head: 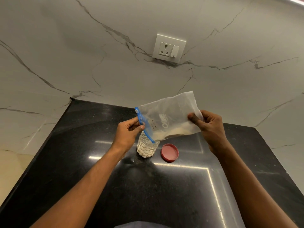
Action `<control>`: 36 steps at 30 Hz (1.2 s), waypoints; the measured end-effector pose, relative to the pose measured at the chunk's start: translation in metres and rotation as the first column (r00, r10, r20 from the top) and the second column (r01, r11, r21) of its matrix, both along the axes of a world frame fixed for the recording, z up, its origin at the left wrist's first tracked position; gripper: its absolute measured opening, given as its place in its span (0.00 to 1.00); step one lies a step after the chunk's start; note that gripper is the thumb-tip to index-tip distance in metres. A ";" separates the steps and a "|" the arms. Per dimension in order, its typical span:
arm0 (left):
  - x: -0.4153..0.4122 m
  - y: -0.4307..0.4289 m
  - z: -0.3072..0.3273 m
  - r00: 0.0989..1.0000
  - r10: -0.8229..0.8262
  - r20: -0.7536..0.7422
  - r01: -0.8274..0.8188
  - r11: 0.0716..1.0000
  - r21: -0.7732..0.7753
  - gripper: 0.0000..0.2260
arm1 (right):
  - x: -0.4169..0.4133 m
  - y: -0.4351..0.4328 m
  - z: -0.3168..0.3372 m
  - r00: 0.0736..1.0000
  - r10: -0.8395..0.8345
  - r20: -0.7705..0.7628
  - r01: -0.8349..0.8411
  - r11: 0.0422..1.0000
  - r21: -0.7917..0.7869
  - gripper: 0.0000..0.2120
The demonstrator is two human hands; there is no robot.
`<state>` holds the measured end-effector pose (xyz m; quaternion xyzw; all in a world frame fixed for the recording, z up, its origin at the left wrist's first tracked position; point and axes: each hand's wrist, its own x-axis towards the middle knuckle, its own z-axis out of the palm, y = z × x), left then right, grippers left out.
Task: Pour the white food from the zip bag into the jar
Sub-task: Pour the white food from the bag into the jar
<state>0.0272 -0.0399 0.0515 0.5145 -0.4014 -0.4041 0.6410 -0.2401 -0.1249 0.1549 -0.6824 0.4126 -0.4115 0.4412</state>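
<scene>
A clear zip bag (171,116) with a blue zipper strip hangs tilted over a clear dimpled jar (147,148) on the black counter. The bag's blue mouth end points down into the jar's opening. White powdery food lies along the bag's lower edge, and the jar holds white food to near its top. My left hand (127,134) pinches the blue zipper edge just above the jar. My right hand (209,127) grips the bag's raised bottom end, higher and to the right.
A red lid (170,152) lies flat on the black counter (82,162) just right of the jar. A marble wall with a white socket plate (169,48) stands behind. The counter's left edge drops off beside a marble side wall.
</scene>
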 end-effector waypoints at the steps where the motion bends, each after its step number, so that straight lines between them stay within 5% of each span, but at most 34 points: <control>1: 0.000 0.000 -0.001 1.000 0.008 0.000 -0.008 1.000 0.004 0.18 | 0.001 0.000 0.000 1.000 0.002 -0.010 -0.002 1.000 0.000 0.07; 36: -0.001 0.001 -0.004 0.998 0.030 -0.063 -0.027 0.999 0.046 0.17 | 0.009 -0.002 0.016 0.995 0.009 -0.095 -0.011 1.000 -0.023 0.10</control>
